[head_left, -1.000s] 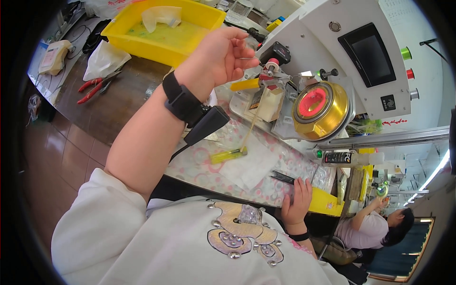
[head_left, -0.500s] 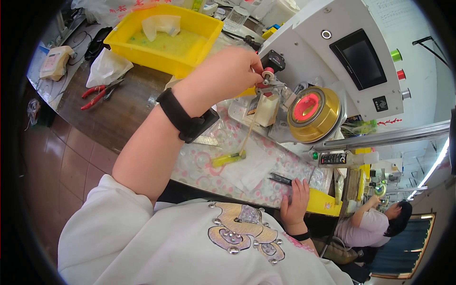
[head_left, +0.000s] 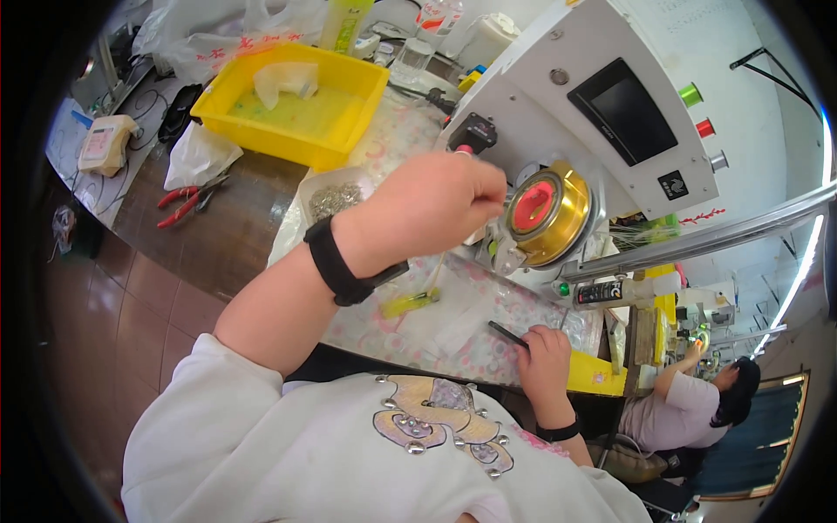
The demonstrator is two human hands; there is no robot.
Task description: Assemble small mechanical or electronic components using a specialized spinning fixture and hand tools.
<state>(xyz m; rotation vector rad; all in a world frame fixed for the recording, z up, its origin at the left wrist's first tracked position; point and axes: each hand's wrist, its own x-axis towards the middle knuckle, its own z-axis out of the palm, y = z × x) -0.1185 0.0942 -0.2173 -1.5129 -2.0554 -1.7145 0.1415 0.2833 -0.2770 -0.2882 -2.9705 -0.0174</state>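
Observation:
My left hand (head_left: 449, 199), coming in from the left with a black watch band (head_left: 336, 266) on its wrist, is over the machine's work area, just left of a gold round drum (head_left: 549, 213) with a red centre. Its fingers are closed together; whatever is in them is hidden behind the hand. Just below the drum shows a small metal clamp part (head_left: 508, 254). My right hand (head_left: 547, 362) rests low at the table's front edge, closed on black tweezers (head_left: 506, 333) that point up and left. A yellow-green handled tool (head_left: 410, 303) lies on the patterned cover between the hands.
A white machine with a dark screen (head_left: 623, 112) stands at the back right. A yellow tray (head_left: 288, 144), a dish of small metallic pieces (head_left: 331, 199) and red-handled pliers (head_left: 181, 207) are left. A metal rail (head_left: 697, 235) and a bottle (head_left: 602, 292) lie right. Another person (head_left: 680, 410) sits beyond.
My left hand has moved from the small pink knob down and right toward the gold drum. The tweezers have turned in my right hand, and their two prongs no longer show apart.

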